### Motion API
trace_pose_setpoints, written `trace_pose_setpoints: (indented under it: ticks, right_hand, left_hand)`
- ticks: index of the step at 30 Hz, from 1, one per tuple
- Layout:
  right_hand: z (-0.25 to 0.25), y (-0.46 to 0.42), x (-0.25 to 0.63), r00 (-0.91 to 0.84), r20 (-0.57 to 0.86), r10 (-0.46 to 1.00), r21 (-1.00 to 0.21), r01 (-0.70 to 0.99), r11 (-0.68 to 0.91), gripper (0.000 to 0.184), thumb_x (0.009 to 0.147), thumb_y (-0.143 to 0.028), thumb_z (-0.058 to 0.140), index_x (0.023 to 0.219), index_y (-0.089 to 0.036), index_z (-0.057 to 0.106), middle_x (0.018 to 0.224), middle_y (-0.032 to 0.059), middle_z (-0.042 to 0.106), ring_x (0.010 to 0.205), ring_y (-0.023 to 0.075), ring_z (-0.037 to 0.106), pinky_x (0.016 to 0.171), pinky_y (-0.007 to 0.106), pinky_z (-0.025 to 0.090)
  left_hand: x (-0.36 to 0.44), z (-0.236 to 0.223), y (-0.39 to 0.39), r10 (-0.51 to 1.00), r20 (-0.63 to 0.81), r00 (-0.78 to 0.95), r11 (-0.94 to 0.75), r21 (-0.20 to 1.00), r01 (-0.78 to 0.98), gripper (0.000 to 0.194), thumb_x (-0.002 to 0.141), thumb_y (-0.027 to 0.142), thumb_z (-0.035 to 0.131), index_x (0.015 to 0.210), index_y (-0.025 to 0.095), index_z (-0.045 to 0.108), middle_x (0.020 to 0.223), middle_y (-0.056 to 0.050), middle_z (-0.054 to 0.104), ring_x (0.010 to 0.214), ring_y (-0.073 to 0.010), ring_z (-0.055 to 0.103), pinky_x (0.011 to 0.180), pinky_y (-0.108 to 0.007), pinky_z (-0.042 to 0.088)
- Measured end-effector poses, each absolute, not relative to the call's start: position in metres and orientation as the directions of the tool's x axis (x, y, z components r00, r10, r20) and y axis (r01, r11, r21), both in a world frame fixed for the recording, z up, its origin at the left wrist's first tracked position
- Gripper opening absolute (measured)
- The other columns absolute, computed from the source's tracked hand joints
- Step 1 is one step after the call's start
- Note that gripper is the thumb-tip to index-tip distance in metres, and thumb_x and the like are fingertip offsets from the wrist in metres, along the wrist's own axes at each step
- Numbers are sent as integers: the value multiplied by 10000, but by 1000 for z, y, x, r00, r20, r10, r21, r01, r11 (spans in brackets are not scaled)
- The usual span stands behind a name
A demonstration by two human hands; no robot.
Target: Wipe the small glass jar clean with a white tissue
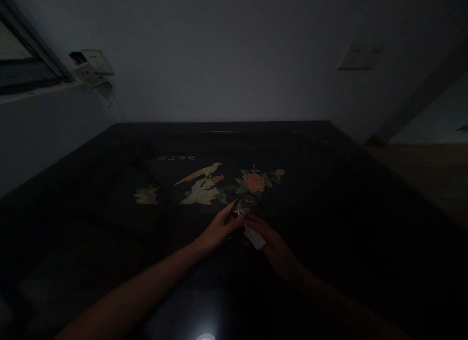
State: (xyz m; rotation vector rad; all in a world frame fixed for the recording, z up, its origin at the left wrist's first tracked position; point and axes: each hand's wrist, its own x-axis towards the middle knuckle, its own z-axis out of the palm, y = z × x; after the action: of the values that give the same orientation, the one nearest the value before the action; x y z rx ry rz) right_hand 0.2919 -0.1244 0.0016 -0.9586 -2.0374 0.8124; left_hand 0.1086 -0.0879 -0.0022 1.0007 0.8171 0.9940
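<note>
A dark, shiny, see-through round vessel (249, 203), perhaps a glass cup or jar, sits between my hands over the dark tabletop. My left hand (218, 229) is closed around its left side. My right hand (272, 242) holds a white tissue or cloth (255, 237) near the vessel's lower right side. The fingers of my right hand reach the vessel's near edge, partly lost in shadow. Whether the vessel rests on the table or is lifted, I cannot tell.
The glossy black table (109, 218) bears a bird picture (200, 173), a flower picture (254, 182) and some characters. It meets a grey wall (226, 62). Wall sockets (360, 56) are at right; a socket (97, 61) and power strip (89, 76) at left. Light is dim.
</note>
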Motion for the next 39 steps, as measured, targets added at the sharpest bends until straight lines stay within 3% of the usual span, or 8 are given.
trace_pose_setpoints:
  ticks: [5, 10, 14, 21, 27, 33, 36, 39]
  right_hand:
    - [2, -124, 291, -477, 391, 787, -722, 371, 584, 533, 879, -77, 350, 1395, -195, 414, 1392, 101, 511, 1280, 192, 481, 1037, 395, 440]
    - [10, -120, 292, -587, 419, 693, -410, 559, 721, 520, 847, -17, 344, 1344, -99, 475, 1309, 147, 583, 1229, 196, 533, 1005, 366, 475]
    - [16, -115, 299, -656, 419, 628, -147, 634, 760, 499, 850, -5, 376, 1319, -115, 507, 1306, 130, 589, 1247, 219, 513, 930, 387, 518]
    - [24, -112, 301, -674, 437, 595, 69, 685, 725, 428, 871, -24, 407, 1266, -101, 552, 1305, 122, 592, 1234, 246, 517, 974, 401, 470]
    - [25, -118, 293, -642, 423, 640, 61, 724, 687, 477, 846, 10, 406, 1297, -93, 522, 1327, 146, 567, 1232, 276, 520, 873, 398, 534]
    - [21, -121, 289, -608, 457, 649, 34, 741, 670, 460, 842, 10, 403, 1260, -93, 563, 1301, 192, 574, 1171, 305, 572, 828, 402, 570]
    - [15, -121, 290, -593, 465, 657, -101, 702, 705, 487, 835, 22, 379, 1276, -91, 554, 1309, 183, 570, 1228, 285, 528, 924, 409, 533]
    - [11, -122, 292, -548, 452, 704, -392, 587, 708, 537, 828, 18, 336, 1313, -115, 525, 1337, 150, 555, 1280, 234, 479, 1028, 414, 454]
  left_hand:
    - [108, -4, -88, 931, -117, 346, 220, 936, -275, 590, 741, 390, 724, 1272, 209, 543, 1330, -89, 550, 1221, -274, 486, 1007, -360, 372]
    - [110, 1, -88, 923, -114, 367, 235, 923, -305, 558, 734, 434, 719, 1231, 225, 573, 1240, -78, 603, 1121, -253, 548, 935, -335, 417]
    - [114, 7, -90, 923, -103, 371, 238, 911, -337, 519, 742, 447, 708, 1187, 206, 593, 1167, -83, 630, 1059, -232, 564, 869, -308, 434]
    - [117, 10, -90, 915, -82, 394, 235, 904, -358, 497, 751, 454, 696, 1178, 219, 602, 1120, -66, 639, 983, -201, 569, 794, -268, 434]
    - [117, 12, -91, 919, -89, 385, 238, 902, -360, 501, 750, 468, 694, 1162, 201, 596, 1129, -79, 639, 984, -209, 575, 769, -264, 443]
    - [114, 8, -89, 909, -75, 410, 222, 920, -323, 489, 786, 451, 662, 1192, 191, 577, 1181, -96, 620, 1069, -242, 567, 877, -318, 438]
    - [113, 5, -88, 909, -72, 411, 214, 926, -310, 514, 776, 460, 669, 1201, 187, 574, 1179, -98, 623, 1084, -251, 564, 906, -333, 428]
    - [113, 4, -88, 915, -80, 396, 205, 936, -285, 549, 760, 473, 680, 1213, 184, 569, 1182, -96, 625, 1094, -256, 560, 920, -339, 424]
